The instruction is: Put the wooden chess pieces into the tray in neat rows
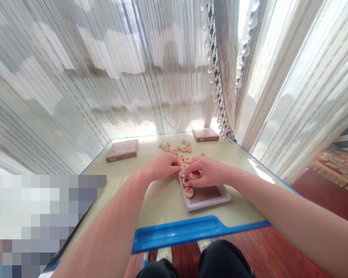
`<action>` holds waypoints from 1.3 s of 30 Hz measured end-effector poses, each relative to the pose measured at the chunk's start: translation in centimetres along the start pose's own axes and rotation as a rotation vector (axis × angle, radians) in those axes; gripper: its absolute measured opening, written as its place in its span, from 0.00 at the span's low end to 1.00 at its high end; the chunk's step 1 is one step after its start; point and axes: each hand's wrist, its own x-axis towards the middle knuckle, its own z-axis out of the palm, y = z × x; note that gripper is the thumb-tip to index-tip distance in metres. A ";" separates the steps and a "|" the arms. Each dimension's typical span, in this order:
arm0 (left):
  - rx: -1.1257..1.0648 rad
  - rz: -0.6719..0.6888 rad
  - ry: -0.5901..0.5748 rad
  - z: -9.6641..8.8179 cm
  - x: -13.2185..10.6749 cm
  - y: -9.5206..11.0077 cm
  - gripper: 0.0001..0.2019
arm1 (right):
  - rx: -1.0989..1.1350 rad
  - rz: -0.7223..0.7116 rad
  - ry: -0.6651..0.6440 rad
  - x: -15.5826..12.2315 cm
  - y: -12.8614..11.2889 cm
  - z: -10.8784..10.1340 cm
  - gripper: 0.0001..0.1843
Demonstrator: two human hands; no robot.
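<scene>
A shallow white box tray (208, 203) lies on the table in front of me. Along its left side is a row of round wooden xiangqi pieces with red characters, the nearest xiangqi piece (188, 192) lying flat by the front left corner. Over the tray, my right hand (207, 172) has its thumb and fingers curled round a xiangqi piece (186, 183) in that row. By the tray's far left corner, my left hand (164, 166) is closed with its fingertips together; whatever they pinch is hidden.
Several loose xiangqi pieces (178, 148) are scattered beyond the hands. One flat brown box (122, 150) lies at the table's left, another brown box (205, 134) at the back right. The table has a raised blue edge (176, 230); sheer curtains (150, 92) hang behind it.
</scene>
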 end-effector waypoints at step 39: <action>-0.041 -0.071 0.053 -0.2 0.0 -0.9 0.13 | -0.046 0.359 0.182 0.0 3.6 -1.9 0.13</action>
